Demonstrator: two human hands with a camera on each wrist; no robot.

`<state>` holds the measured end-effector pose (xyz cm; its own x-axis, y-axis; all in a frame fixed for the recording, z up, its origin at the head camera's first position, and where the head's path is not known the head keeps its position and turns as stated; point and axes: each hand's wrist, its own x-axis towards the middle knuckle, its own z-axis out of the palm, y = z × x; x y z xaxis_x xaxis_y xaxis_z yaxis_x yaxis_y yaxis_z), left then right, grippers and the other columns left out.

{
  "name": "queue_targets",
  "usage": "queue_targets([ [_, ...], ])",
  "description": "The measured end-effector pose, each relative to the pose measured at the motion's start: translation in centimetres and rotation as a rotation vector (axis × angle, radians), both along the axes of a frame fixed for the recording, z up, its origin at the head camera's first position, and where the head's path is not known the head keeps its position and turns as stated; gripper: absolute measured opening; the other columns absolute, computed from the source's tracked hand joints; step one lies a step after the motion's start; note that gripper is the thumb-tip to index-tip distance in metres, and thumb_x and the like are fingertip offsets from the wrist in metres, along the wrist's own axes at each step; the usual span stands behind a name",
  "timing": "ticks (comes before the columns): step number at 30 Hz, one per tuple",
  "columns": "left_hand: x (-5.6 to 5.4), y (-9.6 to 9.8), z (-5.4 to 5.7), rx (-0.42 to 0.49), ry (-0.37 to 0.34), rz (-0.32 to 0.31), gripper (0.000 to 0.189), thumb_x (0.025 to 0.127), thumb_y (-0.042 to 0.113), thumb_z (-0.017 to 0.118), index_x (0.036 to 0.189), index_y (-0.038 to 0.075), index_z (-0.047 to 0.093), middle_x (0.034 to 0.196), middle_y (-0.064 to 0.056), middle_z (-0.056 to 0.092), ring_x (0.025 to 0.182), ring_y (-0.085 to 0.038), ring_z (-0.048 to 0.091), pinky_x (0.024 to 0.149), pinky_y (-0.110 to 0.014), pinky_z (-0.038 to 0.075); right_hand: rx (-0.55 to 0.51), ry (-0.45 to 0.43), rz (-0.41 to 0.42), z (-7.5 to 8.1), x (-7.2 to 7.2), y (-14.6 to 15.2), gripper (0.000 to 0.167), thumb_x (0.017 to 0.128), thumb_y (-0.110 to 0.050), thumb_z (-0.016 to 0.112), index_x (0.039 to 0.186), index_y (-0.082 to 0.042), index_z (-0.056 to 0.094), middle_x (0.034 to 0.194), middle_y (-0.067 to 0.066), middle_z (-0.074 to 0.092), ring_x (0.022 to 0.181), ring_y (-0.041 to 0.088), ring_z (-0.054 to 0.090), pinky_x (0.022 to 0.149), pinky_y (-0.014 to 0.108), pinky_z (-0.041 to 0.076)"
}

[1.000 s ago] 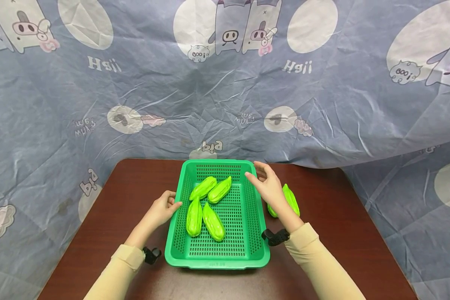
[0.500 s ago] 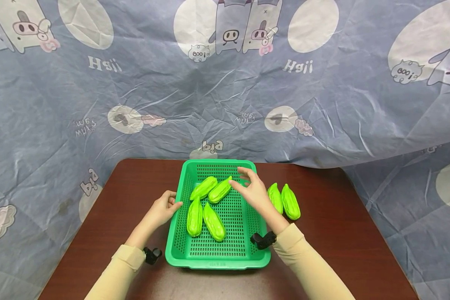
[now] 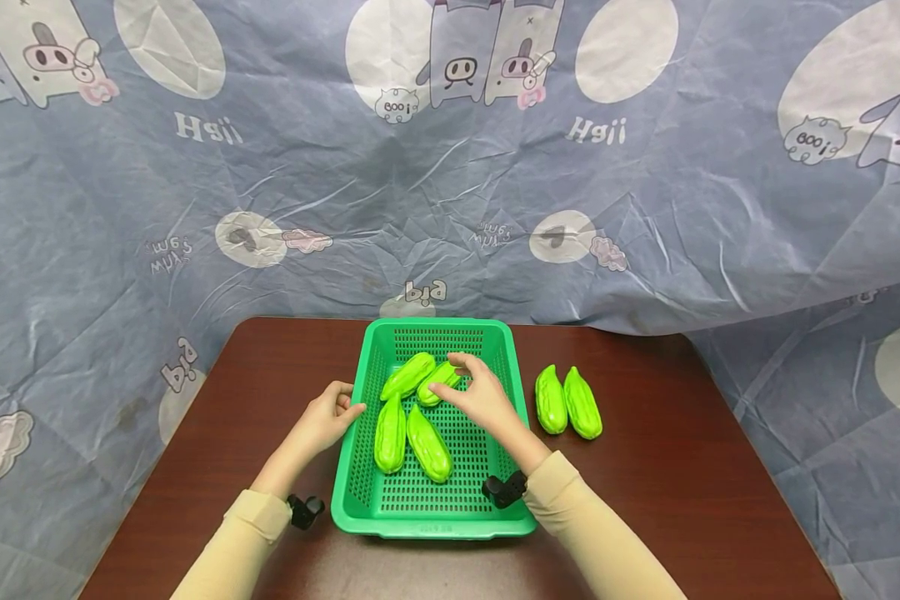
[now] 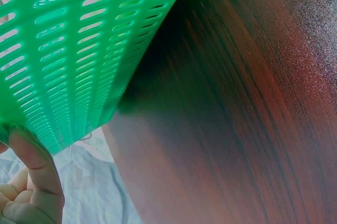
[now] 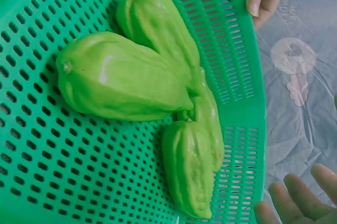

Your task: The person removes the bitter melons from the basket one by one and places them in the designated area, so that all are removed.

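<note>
Green plastic, pierced all over with small slots, forms the rectangular basket (image 3: 435, 527) on the dark reddish-brown desk (image 3: 667, 467), its rim solid and its walls sloping outward toward the top. Four ridged, bright green gourds lie inside on the perforated floor, gathered toward the left. From the person's side, the front left gourd (image 3: 390, 435) points its narrow tip away, up against the lower end of the rear left gourd (image 3: 409, 373); the front right gourd (image 3: 429, 447) lies just beside, tilted, its tip toward the rear. The rear right gourd (image 3: 439, 377) slants next to the rear left one, partly hidden by the right hand (image 3: 483, 400). That hand hangs over the basket with thumb and fingers apart, near this gourd and holding nothing; in the right wrist view its fingertips are spread. The left hand (image 3: 330, 418) grips the basket's left rim, thumb over the edge and fingers curled beneath. Outside, to the right of the basket, two more gourds, a nearer one (image 3: 551, 402) and an outer one (image 3: 583, 405), rest close together on the desk, tips pointing away. Behind hangs a creased blue-grey cloth (image 3: 390, 183) printed with cartoon pigs.
</note>
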<state>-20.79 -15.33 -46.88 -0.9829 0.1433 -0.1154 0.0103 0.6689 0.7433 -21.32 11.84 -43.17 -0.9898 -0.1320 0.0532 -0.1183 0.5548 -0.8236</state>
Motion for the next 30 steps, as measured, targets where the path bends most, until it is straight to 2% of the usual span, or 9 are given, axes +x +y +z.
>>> queue_targets([
  [14,0.0,0.0,0.0,-0.006,0.0,-0.007,0.046,0.1,0.023,0.06,0.136,-0.002,0.046,0.105,-0.012,0.055,0.092,-0.021,0.059,0.075,-0.035,0.05,0.116,-0.058,0.091,-2.0,0.1,-0.5,0.07,0.085,-0.044,0.076,0.14,-0.007,0.052,0.141,0.011,0.054,0.128,0.031,0.053,0.102,0.048,0.046],
  [23,0.0,0.1,0.1,-0.001,-0.001,-0.002,0.046,0.1,0.022,0.06,0.136,-0.002,0.046,0.104,-0.011,0.055,0.092,-0.021,0.058,0.075,-0.035,0.05,0.122,-0.075,0.145,-2.6,0.2,-1.1,0.07,0.085,-0.04,0.077,0.139,-0.004,0.052,0.14,0.014,0.054,0.128,0.034,0.053,0.102,0.049,0.046],
  [30,0.1,0.0,0.1,0.001,-0.011,0.001,0.047,0.1,0.023,0.06,0.136,-0.002,0.045,0.105,-0.011,0.055,0.092,-0.021,0.058,0.075,-0.034,0.05,0.19,-0.114,0.172,-3.7,0.3,-1.6,0.075,0.082,-0.045,0.078,0.14,-0.005,0.052,0.138,0.015,0.055,0.125,0.033,0.054,0.1,0.049,0.047],
])
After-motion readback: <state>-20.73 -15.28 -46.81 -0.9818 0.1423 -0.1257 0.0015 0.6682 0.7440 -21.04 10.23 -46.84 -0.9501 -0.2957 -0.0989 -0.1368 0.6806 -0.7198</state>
